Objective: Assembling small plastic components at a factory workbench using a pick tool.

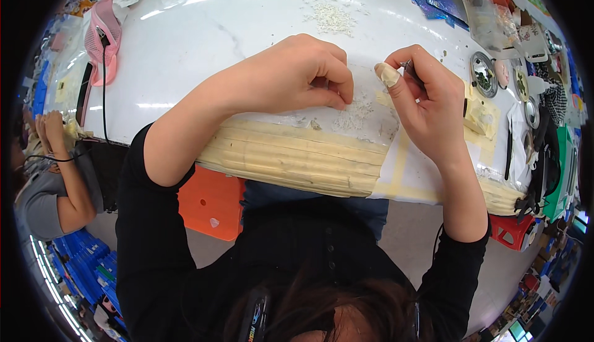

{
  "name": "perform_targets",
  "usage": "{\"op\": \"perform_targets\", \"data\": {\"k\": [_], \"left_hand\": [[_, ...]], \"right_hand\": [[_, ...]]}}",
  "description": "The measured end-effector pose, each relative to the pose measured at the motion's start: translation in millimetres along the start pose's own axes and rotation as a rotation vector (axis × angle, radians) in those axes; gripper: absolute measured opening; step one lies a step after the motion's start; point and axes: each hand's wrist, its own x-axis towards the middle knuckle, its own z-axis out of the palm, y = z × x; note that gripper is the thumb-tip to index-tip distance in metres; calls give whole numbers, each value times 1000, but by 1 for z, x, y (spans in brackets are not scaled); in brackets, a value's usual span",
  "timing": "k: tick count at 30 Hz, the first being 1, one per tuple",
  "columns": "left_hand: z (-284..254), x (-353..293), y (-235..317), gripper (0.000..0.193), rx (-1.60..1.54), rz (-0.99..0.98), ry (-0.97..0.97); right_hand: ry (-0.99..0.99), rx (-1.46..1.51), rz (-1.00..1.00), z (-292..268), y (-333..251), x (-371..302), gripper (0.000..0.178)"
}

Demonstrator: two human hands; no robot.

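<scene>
My left hand (303, 73) hovers low over the white table (192, 38), its thumb and fingers pinched together. Whatever lies between those fingertips is too small to make out. Just below and beside them is a little heap of tiny whitish bits (352, 118). My right hand (428, 97) is raised to the right of the heap, fingers curled round a slim dark metal tool (411, 71), mostly hidden by the hand. Cream tape (389, 75) wraps the tip of its thumb. The two hands are apart.
Cream tape covers the table's front edge (291, 156). Farther back lies another scatter of whitish bits (333, 18). Round metal tins (483, 74) and a taped block (479, 116) sit at right. A pink mesh item (104, 32) and black cable (104, 94) are left; another person's arm (71, 184) is beyond.
</scene>
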Motion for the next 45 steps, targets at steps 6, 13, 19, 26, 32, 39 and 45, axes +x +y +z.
{"op": "perform_targets", "data": {"k": [6,13,19,26,32,39,45], "left_hand": [[3,-1,1,11,234,100,20],[7,-3,4,11,238,63,33],[7,-4,4,10,240,59,38],[0,0,10,8,-106,-161,148],[1,3,9,18,-686,-251,286],[10,0,9,33,-776,-262,285],[10,1,12,34,-826,-288,295]], "right_hand": [[-3,-6,-5,0,0,2,12],[-20,1,17,2,1,-1,13],[-9,17,26,3,1,-1,13],[-7,15,29,2,2,0,12],[-8,28,-10,4,3,0,9],[-28,43,-18,4,-2,-4,17],[-35,83,-42,4,-2,-2,21]]}}
